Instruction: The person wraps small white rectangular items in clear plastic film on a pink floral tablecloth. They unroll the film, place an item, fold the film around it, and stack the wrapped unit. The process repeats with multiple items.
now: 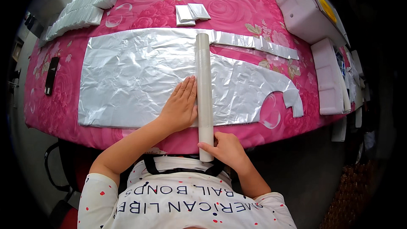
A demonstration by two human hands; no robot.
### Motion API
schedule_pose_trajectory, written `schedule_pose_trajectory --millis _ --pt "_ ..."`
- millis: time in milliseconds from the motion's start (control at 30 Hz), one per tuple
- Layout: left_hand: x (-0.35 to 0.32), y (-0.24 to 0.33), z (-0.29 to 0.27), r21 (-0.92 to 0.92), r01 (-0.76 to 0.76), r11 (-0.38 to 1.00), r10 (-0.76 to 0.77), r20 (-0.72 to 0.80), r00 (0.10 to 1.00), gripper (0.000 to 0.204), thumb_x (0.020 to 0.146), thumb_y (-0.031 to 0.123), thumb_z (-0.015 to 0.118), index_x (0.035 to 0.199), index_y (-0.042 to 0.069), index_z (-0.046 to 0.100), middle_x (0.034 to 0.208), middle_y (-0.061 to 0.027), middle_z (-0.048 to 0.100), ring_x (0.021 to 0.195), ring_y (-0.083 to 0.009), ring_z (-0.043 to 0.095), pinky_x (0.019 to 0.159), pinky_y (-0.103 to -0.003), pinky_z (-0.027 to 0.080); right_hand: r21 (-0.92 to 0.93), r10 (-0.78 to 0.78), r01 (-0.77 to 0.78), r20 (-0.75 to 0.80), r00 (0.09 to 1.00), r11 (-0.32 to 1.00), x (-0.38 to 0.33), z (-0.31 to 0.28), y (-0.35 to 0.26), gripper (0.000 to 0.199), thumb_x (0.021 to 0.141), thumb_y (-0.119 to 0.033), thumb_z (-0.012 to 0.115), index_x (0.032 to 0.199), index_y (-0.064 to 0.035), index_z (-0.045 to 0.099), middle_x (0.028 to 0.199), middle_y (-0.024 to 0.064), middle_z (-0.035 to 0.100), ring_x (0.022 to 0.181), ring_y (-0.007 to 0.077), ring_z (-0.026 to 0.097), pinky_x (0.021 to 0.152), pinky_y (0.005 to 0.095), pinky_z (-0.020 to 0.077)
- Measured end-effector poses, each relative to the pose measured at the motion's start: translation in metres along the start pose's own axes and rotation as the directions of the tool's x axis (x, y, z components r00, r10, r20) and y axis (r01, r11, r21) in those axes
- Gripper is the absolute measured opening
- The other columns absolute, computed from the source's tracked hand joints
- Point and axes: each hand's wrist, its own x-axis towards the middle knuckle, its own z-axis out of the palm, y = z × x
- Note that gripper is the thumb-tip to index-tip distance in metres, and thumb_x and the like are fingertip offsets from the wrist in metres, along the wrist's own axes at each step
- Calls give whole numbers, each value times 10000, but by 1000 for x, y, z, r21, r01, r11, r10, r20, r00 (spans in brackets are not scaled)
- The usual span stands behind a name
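A thin silvery-white plastic apron [123,80] lies spread across the table, its neck strip and cut-out curve toward the right. Across it, pointing away from me, rests a long pale tube [204,80], its near end jutting past the table edge. My left hand [180,107] lies flat on the plastic, fingers stretched out together along the tube's left side. At the near end, my right hand [228,150] grips the tube, thumb on top; its other fingers are partly hidden.
Pink flowered cloth [152,15] covers the table. Rows of folded white packets [85,12] stand far left, with a few flat folded packets [190,13] at the back middle. A slim black object [51,76] lies left. White foam boxes [303,10] line the right edge.
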Motion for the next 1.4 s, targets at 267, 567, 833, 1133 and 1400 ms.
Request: schedule_pose_trajectory --millis 267,567,833,1133,1400 --pt "2 1 2 97 -19 995 13 58 998 652 814 216 369 1343 -135 220 1425 -285 199 1353 -384 163 1113 -443 111 134 -42 57 -105 994 989 114 -65 -30 535 816 -454 589 780 77 642 592 164 604 588 238 630 552 328 486" --pt "3 2 -1 31 11 999 -13 62 998 650 800 188 378 1344 -134 226 1423 -297 191 1353 -391 158 1115 -442 99 919 101 187 -161 982 -348 268 -108 -6 343 930 -311 453 1017 11 532 897 117 602 813 248 600 794 394 495" --pt "3 2 1 64 -5 998 1 64 998 674 800 234 389 1337 -141 229 1429 -283 194 1357 -372 162 1117 -426 109 570 396 711 -591 703 -412 232 -272 134 259 953 -225 372 1064 -53 530 993 115 637 922 264 613 781 389 519" --pt "1 1 0 120 -35 992 29 48 998 661 804 213 394 1333 -147 226 1413 -307 211 1345 -397 183 1108 -445 124 390 -518 690 -462 720 610 178 -68 -133 304 938 -206 478 1179 -48 575 1116 98 626 1031 170 569 899 272 412" --pt "5 -7 22 165 -85 983 81 31 996 669 817 239 391 1331 -154 223 1436 -289 166 1366 -379 135 1110 -448 122 165 -711 702 -6 704 693 175 135 -235 331 867 -189 510 1107 33 559 1123 236 562 1202 459 382 964 471 351"
